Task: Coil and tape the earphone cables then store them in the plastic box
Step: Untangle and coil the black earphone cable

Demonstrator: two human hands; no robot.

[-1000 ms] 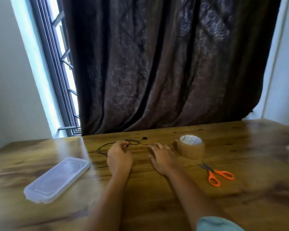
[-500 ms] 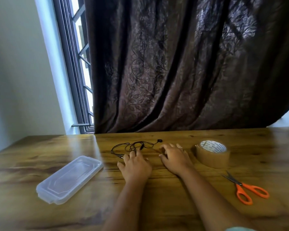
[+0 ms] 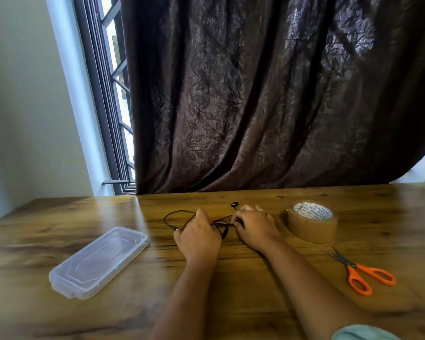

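A thin black earphone cable (image 3: pixel 176 215) lies in loose loops on the wooden table (image 3: pixel 231 303), one earbud (image 3: pixel 234 204) at the far side. My left hand (image 3: pixel 198 238) pinches the cable near its middle. My right hand (image 3: pixel 254 225) grips the same cable just to the right, fingers curled on it. A clear plastic box (image 3: pixel 98 261), closed with its lid on, lies to the left of my hands. A roll of brown tape (image 3: pixel 312 220) stands to the right. Orange-handled scissors (image 3: pixel 358 273) lie near the right front.
A dark brown curtain (image 3: pixel 268 94) hangs behind the table's far edge. A barred window (image 3: pixel 113 94) shows at the left of it. The table's left edge meets a pale wall (image 3: pixel 22 119).
Both hands, flat on the table beside the cable before, have closed on it and drawn it together between them. The camera view has shifted left.
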